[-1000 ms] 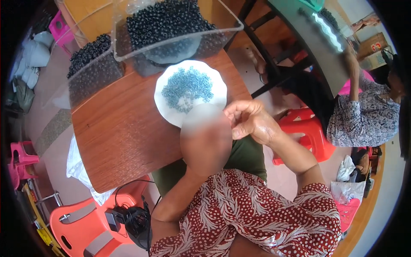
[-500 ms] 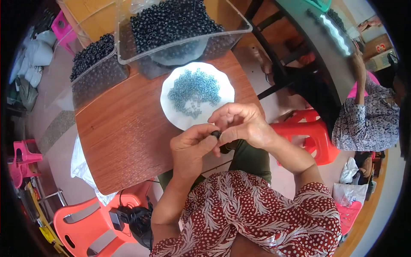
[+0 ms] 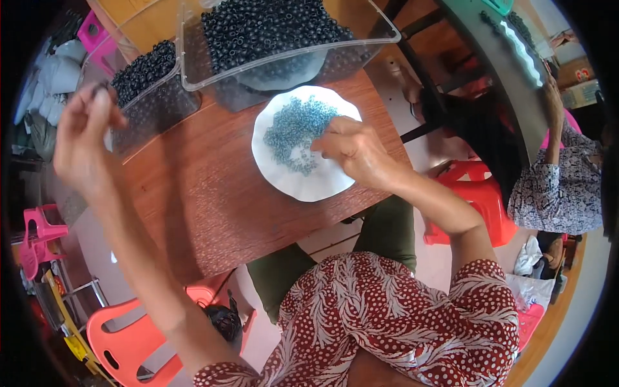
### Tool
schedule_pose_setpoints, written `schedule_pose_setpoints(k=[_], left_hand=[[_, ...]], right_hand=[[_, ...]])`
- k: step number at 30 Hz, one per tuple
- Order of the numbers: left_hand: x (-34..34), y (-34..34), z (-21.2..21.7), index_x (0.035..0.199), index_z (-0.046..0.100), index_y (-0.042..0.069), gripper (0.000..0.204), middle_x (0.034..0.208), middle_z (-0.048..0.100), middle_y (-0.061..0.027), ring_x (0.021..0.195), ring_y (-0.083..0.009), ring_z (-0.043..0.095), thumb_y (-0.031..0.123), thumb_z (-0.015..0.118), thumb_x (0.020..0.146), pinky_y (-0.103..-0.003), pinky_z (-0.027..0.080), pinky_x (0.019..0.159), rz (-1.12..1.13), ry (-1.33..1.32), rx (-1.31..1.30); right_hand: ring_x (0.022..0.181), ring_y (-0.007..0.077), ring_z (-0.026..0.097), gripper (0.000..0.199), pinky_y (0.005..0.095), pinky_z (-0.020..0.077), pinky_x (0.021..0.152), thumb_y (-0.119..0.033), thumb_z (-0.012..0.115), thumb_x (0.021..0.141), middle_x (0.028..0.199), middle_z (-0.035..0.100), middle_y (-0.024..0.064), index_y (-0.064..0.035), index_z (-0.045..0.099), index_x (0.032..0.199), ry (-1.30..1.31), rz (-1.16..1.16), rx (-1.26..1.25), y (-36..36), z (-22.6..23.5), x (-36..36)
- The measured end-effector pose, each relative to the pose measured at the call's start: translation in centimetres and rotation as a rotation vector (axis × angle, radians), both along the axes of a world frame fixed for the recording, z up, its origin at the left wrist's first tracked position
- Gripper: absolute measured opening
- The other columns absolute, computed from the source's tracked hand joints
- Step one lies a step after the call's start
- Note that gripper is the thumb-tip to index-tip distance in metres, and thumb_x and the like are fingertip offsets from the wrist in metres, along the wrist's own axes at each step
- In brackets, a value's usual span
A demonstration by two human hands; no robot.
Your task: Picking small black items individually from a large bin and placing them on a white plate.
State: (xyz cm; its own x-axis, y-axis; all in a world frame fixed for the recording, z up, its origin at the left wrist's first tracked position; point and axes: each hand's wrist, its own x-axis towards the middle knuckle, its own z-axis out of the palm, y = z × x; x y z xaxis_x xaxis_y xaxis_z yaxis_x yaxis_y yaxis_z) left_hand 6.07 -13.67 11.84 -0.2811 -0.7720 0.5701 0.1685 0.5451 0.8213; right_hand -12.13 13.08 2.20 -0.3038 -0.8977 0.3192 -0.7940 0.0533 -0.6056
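My left hand is raised beside the smaller clear bin at the far left. Its fingers are pinched on a small black part, blurred by motion. Black ring-like parts fill that bin. Over the white scalloped plate is my right hand, fingers pressed together at the edge of a pile of tiny blue-grey pieces. What those fingertips hold, if anything, is hidden. Behind the plate stands a larger clear bin heaped with similar black parts.
The brown wooden table lies in front of me. An orange chair stands at lower left, a red stool at right. At a dark table on the right sits another person in a patterned top.
My hands, which met over the black part near the table edge, have parted. The left has swung up and left to the smaller bin; the right has moved forward onto the plate's pile.
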Motion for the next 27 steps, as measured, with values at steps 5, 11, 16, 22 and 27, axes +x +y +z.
schedule_pose_setpoints(k=[5,11,16,22,27], left_hand=[[-2.3,-10.0,-0.6,0.096,0.06,-0.001,0.024,0.077,0.061,-0.007,0.061,-0.0139,0.054,0.009,0.065,0.074,-0.025,0.043,0.057,0.12,-0.359,-0.077],[-4.2,-8.8,-2.3,0.108,0.056,0.008,0.041,0.094,0.062,-0.0102,0.082,-0.0262,0.057,0.009,0.065,0.069,-0.035,0.044,0.073,0.375,-0.702,-0.542],[-6.7,-4.1,-0.3,0.102,0.059,0.006,0.035,0.096,0.062,-0.0114,0.089,-0.0278,0.057,0.0,0.063,0.068,-0.035,0.045,0.078,0.29,-0.561,-0.692],[-13.5,0.2,1.0,0.083,0.063,0.003,0.016,0.08,0.063,-0.0151,0.075,-0.0304,0.061,0.004,0.064,0.066,-0.037,0.047,0.069,-0.3,-0.732,-0.497],[-20.2,-0.2,-2.3,0.077,0.063,0.003,0.018,0.079,0.062,-0.0178,0.078,-0.0333,0.06,0.013,0.07,0.064,-0.04,0.047,0.069,-0.455,-1.132,-0.629]], right_hand=[[0.067,0.0249,0.053,0.024,0.0346,0.0423,0.054,0.006,0.057,0.054,0.069,0.051,0.0084,-0.0041,0.064,0.074,0.294,0.144,-0.035,-1.5,-0.8,-0.6],[0.066,0.0268,0.045,0.013,0.0374,0.0376,0.055,-0.002,0.057,0.051,0.068,0.044,0.0112,-0.002,0.054,0.064,0.276,0.296,-0.088,-2.1,-1.1,-0.9],[0.068,0.0277,0.046,0.019,0.0364,0.0394,0.055,0.002,0.055,0.053,0.073,0.045,0.011,-0.0026,0.05,0.07,0.29,0.282,-0.077,-1.3,-0.9,-0.4],[0.068,0.0285,0.048,0.017,0.0364,0.0412,0.056,0.004,0.058,0.063,0.075,0.048,0.0104,-0.0028,0.05,0.076,0.089,0.255,-0.109,-0.9,-0.8,-0.4],[0.068,0.028,0.053,0.017,0.0347,0.0415,0.056,0.005,0.062,0.065,0.074,0.053,0.0101,-0.0024,0.053,0.077,-0.12,0.224,-0.158,-0.1,0.9,-0.8]])
